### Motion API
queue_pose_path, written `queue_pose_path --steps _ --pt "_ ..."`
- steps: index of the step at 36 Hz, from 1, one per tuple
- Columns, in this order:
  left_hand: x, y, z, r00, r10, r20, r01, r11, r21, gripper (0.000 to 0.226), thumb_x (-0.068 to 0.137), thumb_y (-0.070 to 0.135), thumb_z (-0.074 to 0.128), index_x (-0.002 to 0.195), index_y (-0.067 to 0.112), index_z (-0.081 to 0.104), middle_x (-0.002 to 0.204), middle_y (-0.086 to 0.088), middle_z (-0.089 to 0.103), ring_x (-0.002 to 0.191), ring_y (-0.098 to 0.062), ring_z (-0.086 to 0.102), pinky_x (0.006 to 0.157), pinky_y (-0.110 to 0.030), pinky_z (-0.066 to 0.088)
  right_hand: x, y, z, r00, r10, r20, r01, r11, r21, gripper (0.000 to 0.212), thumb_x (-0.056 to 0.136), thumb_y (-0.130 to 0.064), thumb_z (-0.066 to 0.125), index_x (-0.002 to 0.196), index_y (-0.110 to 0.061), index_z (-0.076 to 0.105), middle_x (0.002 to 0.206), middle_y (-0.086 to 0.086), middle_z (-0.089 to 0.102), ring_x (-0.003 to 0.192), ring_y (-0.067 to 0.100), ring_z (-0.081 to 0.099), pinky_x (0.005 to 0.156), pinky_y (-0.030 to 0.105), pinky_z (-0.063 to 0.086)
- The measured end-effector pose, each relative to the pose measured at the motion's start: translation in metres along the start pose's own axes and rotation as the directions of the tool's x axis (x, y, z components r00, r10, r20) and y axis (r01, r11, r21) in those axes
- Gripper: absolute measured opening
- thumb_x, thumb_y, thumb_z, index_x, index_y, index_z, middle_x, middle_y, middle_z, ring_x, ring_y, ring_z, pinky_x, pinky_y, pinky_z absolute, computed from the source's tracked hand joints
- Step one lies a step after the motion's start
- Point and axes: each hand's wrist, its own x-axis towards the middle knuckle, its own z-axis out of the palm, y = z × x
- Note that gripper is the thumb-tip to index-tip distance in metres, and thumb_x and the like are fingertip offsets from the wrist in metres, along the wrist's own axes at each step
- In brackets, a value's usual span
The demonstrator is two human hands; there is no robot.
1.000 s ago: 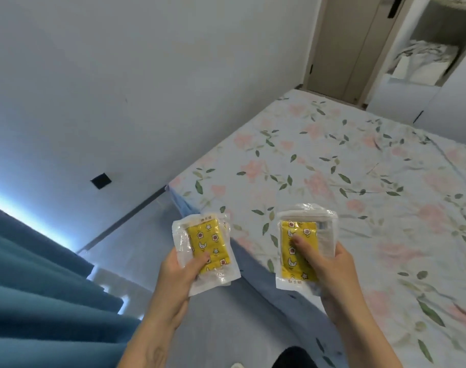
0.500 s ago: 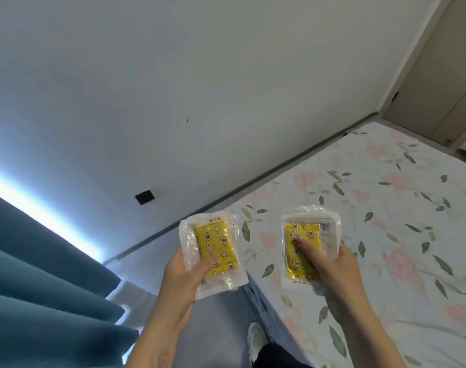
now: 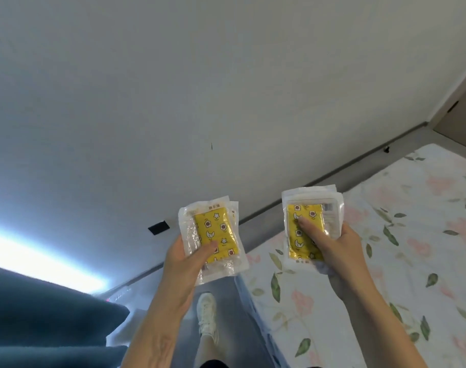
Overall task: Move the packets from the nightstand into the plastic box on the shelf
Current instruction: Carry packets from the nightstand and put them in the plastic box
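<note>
- Two stacks of packets in head view, one per hand: left hand (image 3: 182,264) has its grip closed on the left packets (image 3: 213,236), thumb across the yellow face; right hand (image 3: 338,247) grip closed on the right packets (image 3: 310,221).
- Step, I'd say: carry phase, both loads up in the air between wall (image 3: 173,88) and bed (image 3: 399,248). No nightstand, shelf or plastic box in view.
- Next: need to turn, find the shelf, then drop pkts in the box w/o letting the stacks fan out.
- Vs 1 s ago: view swung left, door gone, more wall, a shoe (image 3: 206,316) now visible; grips unchanged.
</note>
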Motion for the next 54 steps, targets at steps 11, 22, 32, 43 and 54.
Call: queue_pose_path --steps 11,22,32,43,54 --pt "0.170 0.080 -0.044 0.989 0.029 0.146 -0.041 0.996 0.078 0.028 0.085 -0.001 0.062 0.103 0.021 0.065 0.089 0.003 0.075 0.079 -0.014 0.072 0.058 -0.023 0.055 0.118 -0.014 0.125 0.988 -0.010 -0.153 0.025 0.995 0.094 0.020 0.075 -0.026 0.075 0.094 -0.026 0.068 0.085 -0.005 0.075 0.075 0.012 0.072 0.059 0.029 0.055" --pt "0.278 0.128 -0.015 0.945 0.030 0.325 -0.053 0.997 0.063 0.031 0.087 0.000 0.060 0.106 0.023 0.065 0.096 0.001 0.075 0.087 -0.017 0.072 0.066 -0.027 0.057 0.191 -0.042 0.153 0.962 -0.006 -0.274 0.037 0.993 0.110 0.022 0.076 -0.026 0.074 0.097 -0.025 0.067 0.087 -0.003 0.075 0.083 0.018 0.071 0.067 0.034 0.055" --pt "0.375 0.156 0.071 0.894 0.035 0.447 -0.072 0.995 0.065 0.029 0.087 -0.001 0.059 0.104 0.021 0.066 0.095 0.000 0.075 0.088 -0.019 0.072 0.073 -0.033 0.057 0.288 -0.070 0.128 0.919 -0.041 -0.393 0.091 0.990 0.110 0.017 0.077 -0.025 0.075 0.093 -0.024 0.068 0.086 -0.004 0.075 0.079 0.015 0.072 0.074 0.037 0.057" --pt "0.498 0.187 0.303 0.777 0.001 0.629 -0.104 0.986 0.127 0.028 0.086 0.001 0.062 0.105 0.022 0.065 0.099 0.000 0.074 0.092 -0.020 0.071 0.085 -0.042 0.055 0.451 -0.136 0.001 0.827 -0.079 -0.556 0.187 0.972 0.139 0.012 0.080 -0.018 0.072 0.090 -0.023 0.067 0.074 -0.008 0.075 0.067 0.009 0.072 0.056 0.027 0.056" --pt "0.560 0.199 0.519 0.682 -0.080 0.727 -0.055 0.985 0.161 0.029 0.085 0.002 0.063 0.109 0.019 0.065 0.098 -0.002 0.074 0.091 -0.021 0.071 0.077 -0.038 0.057 0.546 -0.212 -0.140 0.706 -0.090 -0.703 0.205 0.975 0.081 0.014 0.078 -0.024 0.074 0.088 -0.028 0.065 0.079 -0.008 0.073 0.069 0.010 0.071 0.057 0.026 0.054"
